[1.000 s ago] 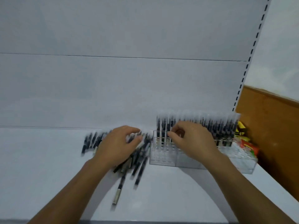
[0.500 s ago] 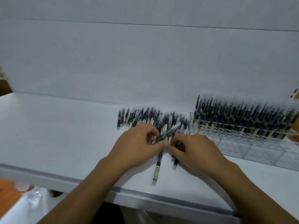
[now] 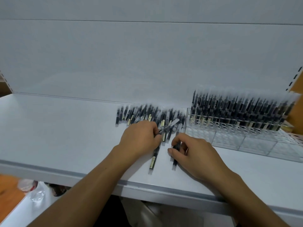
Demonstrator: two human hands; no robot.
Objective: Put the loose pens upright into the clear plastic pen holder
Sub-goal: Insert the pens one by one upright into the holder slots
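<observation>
The left hand (image 3: 141, 140) sits just left of the frame's centre. Its fingers are curled round a slim black pen with a frosted clear cap (image 3: 170, 126). This pen slants up and to the right, with its cap raised over the pile behind it.

Just to the right, the right hand (image 3: 196, 154) rests on the white counter (image 3: 65, 131). Its thumb and forefinger pinch a second black pen (image 3: 174, 163), which lies flat with its lower end towards the counter's front edge. The two hands are near each other but not touching.

Behind the hands, in the middle of the frame, a heap of loose black pens with pale labels (image 3: 144, 113) lies along the foot of the white back panel (image 3: 131, 54). Most of them point towards the panel and some cross one another. A single labelled black pen (image 3: 153, 159) runs out from under the left hand towards the front edge.

At the right of the frame, the clear plastic pen holder with rows of round holes (image 3: 246, 140) stands on the counter, just beside the heap's right end. A dense block of upright black pens (image 3: 237, 110) fills its rear rows, their tops blurred.

In the lower left corner, below the counter's edge, a clear plastic bottle (image 3: 36, 193) shows, out of focus.
</observation>
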